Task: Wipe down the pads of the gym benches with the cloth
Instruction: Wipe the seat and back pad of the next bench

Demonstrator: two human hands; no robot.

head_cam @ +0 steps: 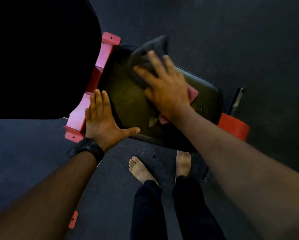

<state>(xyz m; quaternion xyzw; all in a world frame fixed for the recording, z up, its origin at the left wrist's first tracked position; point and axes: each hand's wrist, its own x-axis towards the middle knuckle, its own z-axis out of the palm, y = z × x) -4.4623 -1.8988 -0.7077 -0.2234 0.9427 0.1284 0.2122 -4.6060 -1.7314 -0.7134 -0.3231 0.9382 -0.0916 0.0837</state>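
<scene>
cloth lies on the black seat pad, under the right hand and bunched past its fingertips at the pad's far edge. view blurred; the pink bits by the wrist are possibly the same cloth. right hand flat, fingers spread, pressing, not gripping. left hand flat, fingers straight, on the pad's edge beside the red frame.

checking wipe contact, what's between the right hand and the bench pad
The cloth. In the head view the right hand presses it flat, with spread fingers, onto the bench pad.
</scene>
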